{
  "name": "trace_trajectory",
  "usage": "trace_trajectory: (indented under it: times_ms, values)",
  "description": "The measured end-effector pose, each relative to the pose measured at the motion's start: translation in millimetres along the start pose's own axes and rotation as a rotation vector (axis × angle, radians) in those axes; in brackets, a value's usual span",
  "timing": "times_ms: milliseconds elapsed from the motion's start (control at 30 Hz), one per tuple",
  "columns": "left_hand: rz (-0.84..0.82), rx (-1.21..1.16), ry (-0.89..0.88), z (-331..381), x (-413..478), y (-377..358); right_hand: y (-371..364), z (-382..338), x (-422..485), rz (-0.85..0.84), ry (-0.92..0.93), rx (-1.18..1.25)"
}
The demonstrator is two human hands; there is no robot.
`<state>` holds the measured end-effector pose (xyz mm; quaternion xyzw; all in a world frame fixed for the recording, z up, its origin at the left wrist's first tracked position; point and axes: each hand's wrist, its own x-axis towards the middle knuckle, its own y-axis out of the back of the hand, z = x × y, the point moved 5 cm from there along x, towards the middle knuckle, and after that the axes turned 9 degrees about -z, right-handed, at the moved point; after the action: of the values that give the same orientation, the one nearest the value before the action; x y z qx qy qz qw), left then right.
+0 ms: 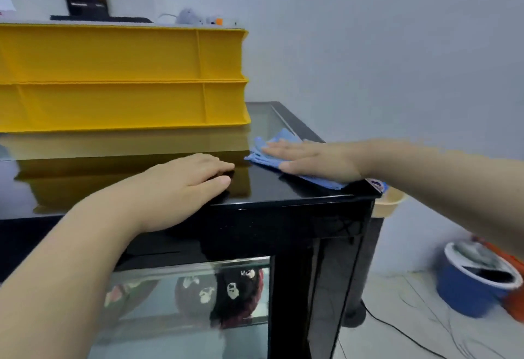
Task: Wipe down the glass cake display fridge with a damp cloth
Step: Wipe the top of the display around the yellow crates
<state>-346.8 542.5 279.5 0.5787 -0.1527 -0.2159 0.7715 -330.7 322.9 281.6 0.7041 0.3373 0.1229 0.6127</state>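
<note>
The right grip [312, 160] is lying spread and flat, fingers straight and close together, pressing the blue cloth [279, 136] down onto the fridge top [283, 188]. It is not pinching or bunching the fabric. A flat palm is probably being used because it spreads pressure over a wide patch and lets the cloth slide across the glossy surface.

The cloth is sitting directly under this palm, near the right front corner of the fridge top. Folded layers are poking out past the fingertips towards the back edge, and one end is reaching the right edge under the wrist.

The left grip [184, 185] is resting on the fridge top beside the front edge, just left of the cloth and not touching it. Its fingers are loosely curled and holding nothing, and it seems to be bracing the body during the reach.

Two stacked yellow crates [113, 75] are taking up the left and back of the fridge top, so only the right-hand strip is lying open to the cloth. The glass front [170, 302] below is looking unwiped, as far as I can judge. A blue bucket [470, 287] is standing on the floor to the right, likely for rinsing.
</note>
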Motion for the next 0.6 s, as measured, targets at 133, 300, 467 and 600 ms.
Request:
trace_trajectory:
  times_ms: [133,300,467,600]
  values:
    - [-0.006,0.024,-0.009,3.0,6.1,-0.3,-8.1,-16.9,-33.6,-0.08,-0.046,0.047]
    - [0.062,0.011,-0.021,-13.0,-10.9,7.0,0.8,16.9,-2.7,0.001,-0.302,0.023]
    - [0.15,-0.104,0.108,-68.1,-49.3,22.8,-11.0,-65.7,53.3,-0.006,0.117,-0.077]
    - [0.257,-0.108,0.177,-123.1,-95.7,39.3,-5.4,-57.5,55.6,-0.143,0.331,-0.01]
